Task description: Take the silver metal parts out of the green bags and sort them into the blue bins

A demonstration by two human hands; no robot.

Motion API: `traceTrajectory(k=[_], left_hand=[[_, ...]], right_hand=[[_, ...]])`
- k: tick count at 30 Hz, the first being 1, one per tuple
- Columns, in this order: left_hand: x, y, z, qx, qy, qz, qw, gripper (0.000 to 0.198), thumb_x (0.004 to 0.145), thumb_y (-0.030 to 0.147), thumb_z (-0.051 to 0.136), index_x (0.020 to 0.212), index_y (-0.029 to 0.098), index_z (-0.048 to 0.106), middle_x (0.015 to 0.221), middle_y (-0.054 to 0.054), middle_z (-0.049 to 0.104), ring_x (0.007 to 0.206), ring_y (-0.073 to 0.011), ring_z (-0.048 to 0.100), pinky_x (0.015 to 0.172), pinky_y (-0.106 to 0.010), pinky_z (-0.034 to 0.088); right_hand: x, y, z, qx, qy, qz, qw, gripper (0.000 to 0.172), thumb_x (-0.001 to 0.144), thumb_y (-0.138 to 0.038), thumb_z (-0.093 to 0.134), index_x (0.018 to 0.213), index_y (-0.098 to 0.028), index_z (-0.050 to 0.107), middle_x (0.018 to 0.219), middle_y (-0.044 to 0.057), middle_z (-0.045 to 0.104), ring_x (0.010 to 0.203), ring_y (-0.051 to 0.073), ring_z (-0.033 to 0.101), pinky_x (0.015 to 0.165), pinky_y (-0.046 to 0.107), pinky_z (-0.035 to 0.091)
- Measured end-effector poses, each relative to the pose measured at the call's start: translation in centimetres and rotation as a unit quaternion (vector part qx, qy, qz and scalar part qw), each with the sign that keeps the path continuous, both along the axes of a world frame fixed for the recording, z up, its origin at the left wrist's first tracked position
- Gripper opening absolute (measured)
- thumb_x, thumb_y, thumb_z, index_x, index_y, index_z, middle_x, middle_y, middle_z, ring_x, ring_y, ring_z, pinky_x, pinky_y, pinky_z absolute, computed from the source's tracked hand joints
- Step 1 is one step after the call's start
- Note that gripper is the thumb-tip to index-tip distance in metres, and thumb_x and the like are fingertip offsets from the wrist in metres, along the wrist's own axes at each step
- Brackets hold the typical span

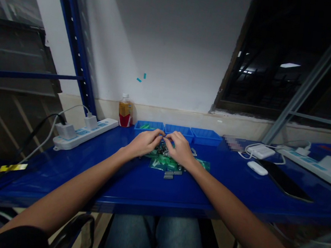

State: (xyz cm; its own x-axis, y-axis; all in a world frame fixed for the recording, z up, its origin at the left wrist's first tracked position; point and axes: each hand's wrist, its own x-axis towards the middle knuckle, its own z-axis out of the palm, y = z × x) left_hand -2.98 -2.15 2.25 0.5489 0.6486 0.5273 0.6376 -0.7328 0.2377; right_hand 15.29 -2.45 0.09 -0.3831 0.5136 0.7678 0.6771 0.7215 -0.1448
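My left hand [145,142] and my right hand [178,148] meet over a heap of small metal parts [162,150] in the middle of the table. Thumb and fingers of both hands are pinched together, nearly touching. Whatever small piece lies between the fingertips is too small to make out. Under and around the heap are green plastic bags [162,163], some holding parts. A few grey metal cylinders [169,175] lie at the near side of the bags.
Three blue bins [179,130] line the wall, the left one holding green pieces. A drink bottle [125,111] stands beside them. Power strips [86,132] with cables sit at both sides. At right lie a black phone [286,181] and a white case [257,168] on the blue table [136,187].
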Motion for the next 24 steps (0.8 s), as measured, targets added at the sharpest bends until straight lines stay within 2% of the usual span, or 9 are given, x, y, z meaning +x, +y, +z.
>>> traceTrajectory(k=[2, 5, 10, 13, 16, 24], left_hand=[[-0.05, -0.11, 0.11, 0.007, -0.018, -0.019, 1.000, 0.028, 0.089, 0.028, 0.044, 0.114, 0.016, 0.048, 0.084, -0.003, 0.062, 0.072, -0.0151, 0.058, 0.066, -0.026, 0.042], [-0.04, -0.17, 0.05, 0.022, -0.014, -0.039, 0.999, 0.026, 0.086, 0.026, 0.050, 0.109, 0.017, 0.051, 0.086, -0.003, 0.062, 0.073, -0.0149, 0.057, 0.066, -0.025, 0.043], [0.02, -0.17, -0.05, 0.041, -0.002, -0.026, 0.999, 0.019, 0.090, 0.029, 0.044, 0.101, 0.017, 0.054, 0.087, -0.004, 0.063, 0.077, -0.0157, 0.058, 0.068, -0.026, 0.042], [0.03, -0.14, 0.00, 0.035, -0.008, -0.009, 0.999, 0.021, 0.092, 0.030, 0.040, 0.099, 0.017, 0.054, 0.082, -0.004, 0.062, 0.073, -0.0155, 0.057, 0.065, -0.026, 0.041], [0.06, -0.02, -0.07, 0.027, -0.022, 0.003, 0.999, 0.023, 0.094, 0.031, 0.036, 0.096, 0.016, 0.053, 0.078, -0.003, 0.061, 0.069, -0.0152, 0.057, 0.063, -0.025, 0.040], [0.11, 0.25, -0.13, 0.007, 0.032, -0.003, 0.999, 0.033, 0.096, 0.036, 0.030, 0.086, 0.016, 0.055, 0.078, -0.004, 0.062, 0.071, -0.0159, 0.057, 0.064, -0.026, 0.039]], right_hand=[[0.03, 0.18, -0.03, -0.004, 0.013, 0.000, 1.000, 0.018, 0.091, -0.026, 0.043, 0.082, -0.018, 0.057, 0.080, 0.006, 0.058, 0.082, 0.020, 0.052, 0.076, 0.032, 0.040], [0.04, 0.37, -0.10, -0.010, 0.015, 0.007, 1.000, 0.023, 0.093, -0.026, 0.041, 0.077, -0.019, 0.056, 0.077, 0.005, 0.057, 0.080, 0.019, 0.052, 0.076, 0.032, 0.039], [-0.05, 0.23, -0.16, -0.017, 0.013, 0.015, 1.000, 0.026, 0.093, -0.026, 0.039, 0.075, -0.019, 0.055, 0.075, 0.004, 0.056, 0.078, 0.019, 0.052, 0.075, 0.032, 0.039], [-0.08, -0.01, -0.05, -0.014, 0.036, 0.018, 0.999, 0.013, 0.090, -0.026, 0.045, 0.088, -0.019, 0.056, 0.078, 0.004, 0.057, 0.078, 0.019, 0.052, 0.075, 0.032, 0.041], [-0.10, -0.25, 0.10, 0.000, 0.034, 0.025, 0.999, 0.015, 0.085, -0.024, 0.051, 0.099, -0.018, 0.054, 0.081, 0.005, 0.056, 0.080, 0.020, 0.052, 0.075, 0.032, 0.042], [-0.18, -0.31, 0.22, 0.022, 0.000, 0.007, 1.000, 0.011, 0.087, -0.022, 0.046, 0.090, -0.019, 0.056, 0.084, 0.006, 0.058, 0.083, 0.020, 0.053, 0.076, 0.031, 0.042]])
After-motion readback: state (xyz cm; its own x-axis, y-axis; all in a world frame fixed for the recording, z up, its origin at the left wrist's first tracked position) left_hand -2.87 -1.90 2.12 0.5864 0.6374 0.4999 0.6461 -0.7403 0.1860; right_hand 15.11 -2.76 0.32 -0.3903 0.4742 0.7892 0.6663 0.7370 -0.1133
